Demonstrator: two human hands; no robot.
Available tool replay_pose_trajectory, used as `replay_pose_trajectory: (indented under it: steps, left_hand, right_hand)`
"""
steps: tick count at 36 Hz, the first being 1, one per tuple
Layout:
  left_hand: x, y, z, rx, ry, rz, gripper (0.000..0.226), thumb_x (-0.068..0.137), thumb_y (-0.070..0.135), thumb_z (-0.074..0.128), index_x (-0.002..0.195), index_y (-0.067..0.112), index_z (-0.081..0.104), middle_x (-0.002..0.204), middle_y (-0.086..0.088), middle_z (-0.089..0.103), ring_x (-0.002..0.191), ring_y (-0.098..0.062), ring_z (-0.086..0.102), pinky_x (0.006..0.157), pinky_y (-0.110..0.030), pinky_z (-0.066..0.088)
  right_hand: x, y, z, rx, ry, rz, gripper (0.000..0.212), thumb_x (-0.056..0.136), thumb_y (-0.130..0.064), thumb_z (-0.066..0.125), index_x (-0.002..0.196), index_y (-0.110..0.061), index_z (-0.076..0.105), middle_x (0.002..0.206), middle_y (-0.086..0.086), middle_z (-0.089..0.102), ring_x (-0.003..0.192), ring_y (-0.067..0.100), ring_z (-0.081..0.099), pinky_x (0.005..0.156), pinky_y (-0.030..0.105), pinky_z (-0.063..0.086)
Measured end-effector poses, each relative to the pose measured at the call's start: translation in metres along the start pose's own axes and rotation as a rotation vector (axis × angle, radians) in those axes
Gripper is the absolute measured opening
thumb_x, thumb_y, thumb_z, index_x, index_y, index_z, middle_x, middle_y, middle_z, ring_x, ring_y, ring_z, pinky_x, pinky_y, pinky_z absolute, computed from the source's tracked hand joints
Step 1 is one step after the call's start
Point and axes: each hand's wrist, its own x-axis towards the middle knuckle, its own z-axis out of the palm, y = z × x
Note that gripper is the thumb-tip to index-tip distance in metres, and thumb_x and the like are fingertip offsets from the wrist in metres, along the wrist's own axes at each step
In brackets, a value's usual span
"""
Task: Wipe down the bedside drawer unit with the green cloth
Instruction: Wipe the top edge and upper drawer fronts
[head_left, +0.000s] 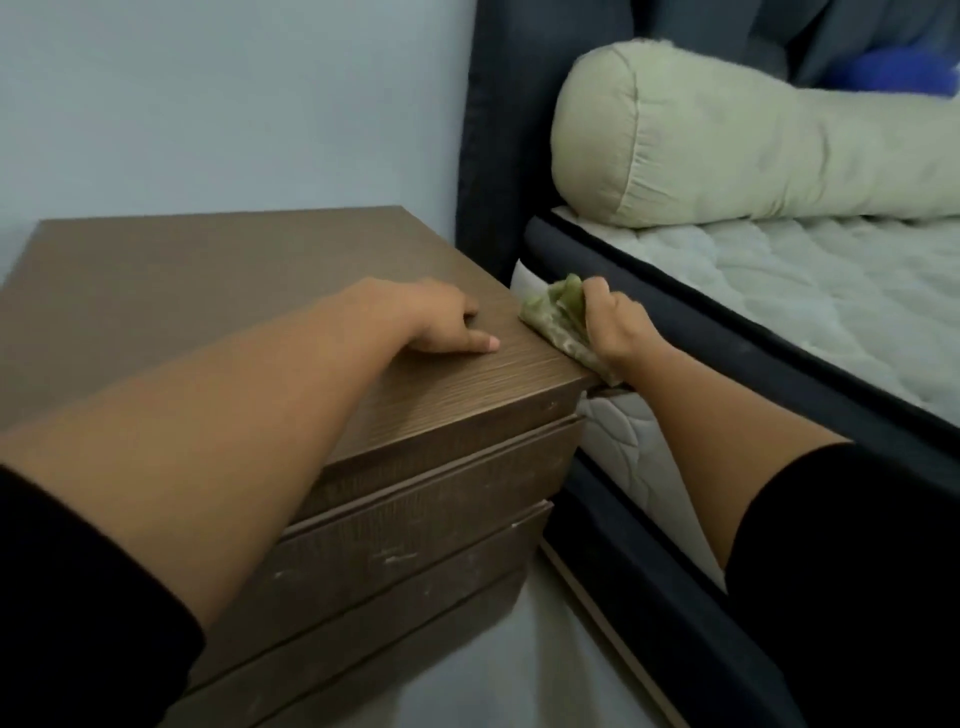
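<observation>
The right hand (618, 332) grips the green cloth (558, 325), its fingers (597, 291) curled over the bunched fabric and pressing it against the right side edge of the brown drawer unit (218, 291), in the narrow gap between the unit and the bed (727, 374). The cloth lies just left of those fingers, folded over the corner where the top meets the side; its lower end trails toward the unit's front corner, under the wrist.

The left hand (436, 317) rests on the unit's top, well left of the cloth and not touching it. Its fingers (480, 343) are loosely bent and narrow, holding nothing, with one fingertip lying flat on the wood near the front right corner. The forearm stretches across the top and over the front edge.

Below the left fingers, three drawer fronts (415, 525) stack down the unit's face, bearing small pale scuffs. Right of the right fingers lies a quilted mattress (810, 291) with a dark border, and above them a pale green bolster pillow (727, 150) rests against the dark headboard (498, 130). Both arms wear black sleeves (857, 571) pushed up above the forearm.
</observation>
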Motion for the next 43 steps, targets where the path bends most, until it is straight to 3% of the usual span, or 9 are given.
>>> replay_pose_trajectory:
  steps: [2, 4, 6, 9, 14, 22, 37, 41, 43]
  left_hand:
    - [-0.01, 0.005, -0.002, 0.007, -0.008, 0.004, 0.074, 0.089, 0.061, 0.039, 0.148, 0.018, 0.026, 0.153, -0.007, 0.031, 0.139, -0.027, 0.031, 0.113, -0.039, 0.026]
    - [-0.018, 0.01, -0.002, 0.011, 0.003, 0.013, 0.072, 0.09, 0.059, 0.038, 0.148, 0.018, 0.026, 0.152, -0.007, 0.032, 0.138, -0.027, 0.032, 0.112, -0.039, 0.026]
    - [-0.028, 0.013, 0.005, 0.0, 0.015, 0.018, 0.069, 0.091, 0.058, 0.037, 0.148, 0.021, 0.025, 0.153, -0.006, 0.031, 0.139, -0.027, 0.03, 0.112, -0.039, 0.024]
    - [-0.039, 0.013, 0.01, -0.019, 0.028, 0.034, 0.064, 0.093, 0.055, 0.037, 0.148, 0.025, 0.025, 0.154, -0.004, 0.03, 0.14, -0.026, 0.03, 0.113, -0.039, 0.023]
    - [-0.054, 0.015, 0.013, -0.05, 0.042, 0.046, 0.053, 0.095, 0.05, 0.037, 0.145, 0.034, 0.029, 0.152, -0.003, 0.033, 0.137, -0.026, 0.033, 0.111, -0.038, 0.024]
    - [-0.081, 0.003, 0.022, -0.122, 0.069, 0.05, 0.045, 0.097, 0.042, 0.038, 0.141, 0.039, 0.035, 0.15, -0.001, 0.036, 0.134, -0.024, 0.037, 0.11, -0.038, 0.026]
    - [-0.135, -0.054, 0.023, -0.115, 0.063, -0.027, 0.043, 0.095, 0.035, 0.048, 0.138, 0.035, 0.043, 0.131, -0.005, 0.051, 0.118, -0.021, 0.047, 0.094, -0.026, 0.032]
    - [-0.153, -0.072, 0.024, -0.145, 0.056, -0.066, 0.043, 0.094, 0.036, 0.05, 0.137, 0.035, 0.043, 0.126, -0.004, 0.051, 0.101, -0.016, 0.046, 0.084, -0.024, 0.031]
    - [-0.162, -0.082, 0.024, -0.153, 0.046, -0.091, 0.044, 0.094, 0.037, 0.05, 0.137, 0.036, 0.043, 0.128, -0.004, 0.05, 0.108, -0.019, 0.048, 0.084, -0.024, 0.031]
  right_hand:
    - [-0.007, 0.005, -0.003, -0.005, 0.002, -0.034, 0.027, 0.101, -0.013, 0.021, 0.089, -0.005, 0.043, 0.128, 0.026, 0.05, 0.112, 0.035, 0.047, 0.084, 0.035, 0.035]
    - [-0.01, 0.01, 0.0, 0.055, 0.015, -0.036, 0.034, 0.101, -0.015, 0.024, 0.104, -0.005, 0.056, 0.129, 0.023, 0.051, 0.114, 0.034, 0.049, 0.088, 0.035, 0.038]
    - [-0.021, 0.016, 0.007, 0.147, 0.06, -0.026, 0.039, 0.101, -0.022, 0.027, 0.126, -0.004, 0.052, 0.131, 0.018, 0.053, 0.118, 0.031, 0.048, 0.086, 0.029, 0.034]
    - [-0.035, 0.031, 0.017, 0.319, 0.189, -0.032, 0.039, 0.1, -0.024, 0.037, 0.135, -0.009, 0.045, 0.131, 0.011, 0.054, 0.118, 0.023, 0.05, 0.085, 0.022, 0.032]
    - [-0.049, 0.037, 0.037, 0.538, 0.338, 0.009, 0.042, 0.094, -0.018, 0.049, 0.135, -0.015, 0.045, 0.128, 0.007, 0.056, 0.118, 0.021, 0.052, 0.105, 0.037, 0.04]
    - [-0.07, 0.023, 0.056, 0.734, 0.479, 0.114, 0.012, 0.092, -0.016, 0.054, 0.104, -0.014, 0.05, 0.095, -0.001, 0.055, 0.09, 0.015, 0.053, 0.086, 0.034, 0.046]
    - [-0.127, -0.036, 0.095, 0.825, 0.45, 0.056, 0.009, 0.089, -0.021, 0.058, 0.092, -0.02, 0.049, 0.092, -0.003, 0.059, 0.085, 0.013, 0.054, 0.076, 0.023, 0.039]
    - [-0.147, -0.062, 0.111, 0.847, 0.462, 0.036, 0.011, 0.089, -0.021, 0.059, 0.09, -0.023, 0.048, 0.095, -0.004, 0.06, 0.088, 0.012, 0.056, 0.076, 0.025, 0.041]
    - [-0.156, -0.075, 0.12, 0.847, 0.47, 0.029, 0.011, 0.088, -0.021, 0.059, 0.089, -0.022, 0.048, 0.096, -0.003, 0.061, 0.089, 0.013, 0.057, 0.078, 0.027, 0.044]
